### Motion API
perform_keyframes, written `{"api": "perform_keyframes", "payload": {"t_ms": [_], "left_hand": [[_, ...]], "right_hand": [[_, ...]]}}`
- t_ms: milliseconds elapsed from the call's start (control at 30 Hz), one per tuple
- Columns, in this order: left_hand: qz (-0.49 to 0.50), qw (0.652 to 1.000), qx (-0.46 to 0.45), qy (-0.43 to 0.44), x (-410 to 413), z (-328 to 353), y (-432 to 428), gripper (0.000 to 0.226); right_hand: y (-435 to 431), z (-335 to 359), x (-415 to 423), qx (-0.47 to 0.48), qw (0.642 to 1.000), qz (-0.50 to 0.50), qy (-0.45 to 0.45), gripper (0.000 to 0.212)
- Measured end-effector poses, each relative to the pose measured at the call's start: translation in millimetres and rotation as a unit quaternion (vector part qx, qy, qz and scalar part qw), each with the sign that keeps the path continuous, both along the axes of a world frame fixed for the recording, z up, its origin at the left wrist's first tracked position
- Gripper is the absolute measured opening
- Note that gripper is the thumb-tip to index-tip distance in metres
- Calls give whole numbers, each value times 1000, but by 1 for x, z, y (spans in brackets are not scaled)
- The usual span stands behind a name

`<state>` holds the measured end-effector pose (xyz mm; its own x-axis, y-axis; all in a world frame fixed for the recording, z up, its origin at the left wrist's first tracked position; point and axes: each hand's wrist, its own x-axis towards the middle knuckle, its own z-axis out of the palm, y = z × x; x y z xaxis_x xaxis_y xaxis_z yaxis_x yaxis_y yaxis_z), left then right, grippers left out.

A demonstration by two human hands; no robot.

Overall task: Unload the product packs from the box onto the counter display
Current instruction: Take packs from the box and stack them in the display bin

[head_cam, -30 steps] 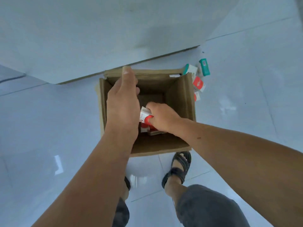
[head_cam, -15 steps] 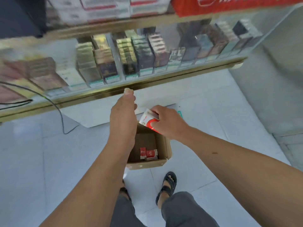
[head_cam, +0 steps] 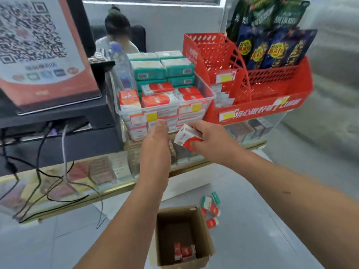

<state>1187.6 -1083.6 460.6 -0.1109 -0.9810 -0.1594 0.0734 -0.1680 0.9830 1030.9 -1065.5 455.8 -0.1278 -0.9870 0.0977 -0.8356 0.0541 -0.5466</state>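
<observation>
Now raised from the box (head_cam: 204,232), the right grip (head_cam: 209,144) clamps a pack (head_cam: 185,135) below the front rim of the clear bin (head_cam: 165,106) (left grip (head_cam: 155,144) open-fingered alongside).

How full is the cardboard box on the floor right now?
Nearly empty. The open box shows a mostly bare bottom, with only a few red and white packs lying in its near corner.

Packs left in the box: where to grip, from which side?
From straight above: the box is open-topped and its tall walls block the sides. The packs sit low against the near wall, so probably pinch one across its exposed top end, fingers dropping in on the far side.
</observation>
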Motion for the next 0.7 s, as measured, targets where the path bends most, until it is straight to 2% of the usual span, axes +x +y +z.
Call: {"api": "perform_keyframes", "payload": {"t_ms": [333,500,700], "left_hand": [[13,998,-48,43,-28,45,-36,35],[53,996,-67,28,-60,66,-64,32],[109,991,-73,13,-79,73,-88,32]], "right_hand": [[-94,73,-43,-123,985,39,113,37],[-139,66,-63,-64,977,82,185,33],[-161,53,-72,-65,966,95,234,29]]}}
